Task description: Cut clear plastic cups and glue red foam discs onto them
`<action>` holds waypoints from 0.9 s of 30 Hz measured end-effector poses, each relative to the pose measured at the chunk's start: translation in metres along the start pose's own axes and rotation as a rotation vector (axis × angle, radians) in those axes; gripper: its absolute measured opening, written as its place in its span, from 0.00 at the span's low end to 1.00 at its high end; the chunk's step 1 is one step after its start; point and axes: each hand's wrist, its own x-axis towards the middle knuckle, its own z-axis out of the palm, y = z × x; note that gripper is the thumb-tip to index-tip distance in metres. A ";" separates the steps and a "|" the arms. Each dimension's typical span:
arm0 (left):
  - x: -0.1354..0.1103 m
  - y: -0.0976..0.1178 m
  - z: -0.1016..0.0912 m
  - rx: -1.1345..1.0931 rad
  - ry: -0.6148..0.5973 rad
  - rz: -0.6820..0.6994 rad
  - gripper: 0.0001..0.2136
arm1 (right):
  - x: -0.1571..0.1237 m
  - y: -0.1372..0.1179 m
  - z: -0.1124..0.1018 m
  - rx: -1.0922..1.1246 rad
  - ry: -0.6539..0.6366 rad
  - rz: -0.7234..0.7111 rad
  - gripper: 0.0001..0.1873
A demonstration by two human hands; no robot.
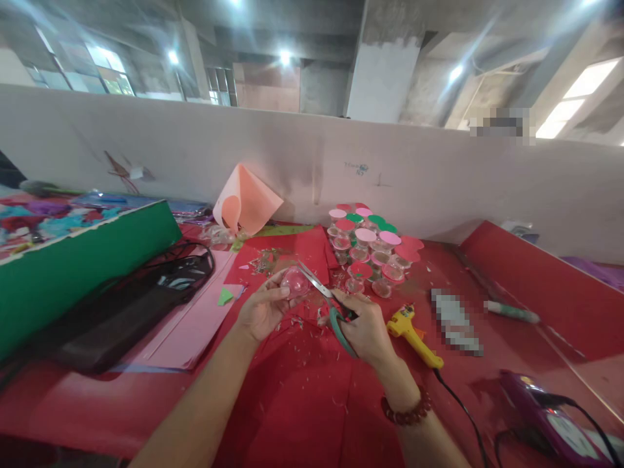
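Between the fingers of my left hand (pixel 266 309) is a small clear plastic cup (pixel 296 282), its round face turned up toward me. My right hand (pixel 365 323) grips a pair of scissors (pixel 319 286) with dark green handles. The blades point up and left, and their tips lie at the cup's right edge; whether they touch it I cannot tell. Below both hands lies red paper (pixel 297 390) strewn with small clear and pale scraps. Just behind the hands stand several clear cups topped with red, pink and green paper discs (pixel 365 235).
A yellow glue gun (pixel 414 335) lies right of my right hand, its cord running forward. Pink sheets (pixel 195 325) and a black bag (pixel 131 305) are at left. Green (pixel 97 260) and red (pixel 546 286) boards flank the table. A purple device (pixel 550 416) sits front right.
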 end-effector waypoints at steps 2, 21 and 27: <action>0.000 0.001 -0.002 0.013 -0.018 0.002 0.25 | 0.000 -0.001 -0.002 -0.006 -0.021 -0.008 0.13; 0.001 0.003 -0.005 0.021 0.015 -0.024 0.24 | 0.000 -0.003 -0.003 -0.054 0.112 0.103 0.18; 0.003 0.004 -0.003 0.001 0.068 -0.014 0.24 | 0.002 -0.002 0.000 -0.100 0.038 0.158 0.19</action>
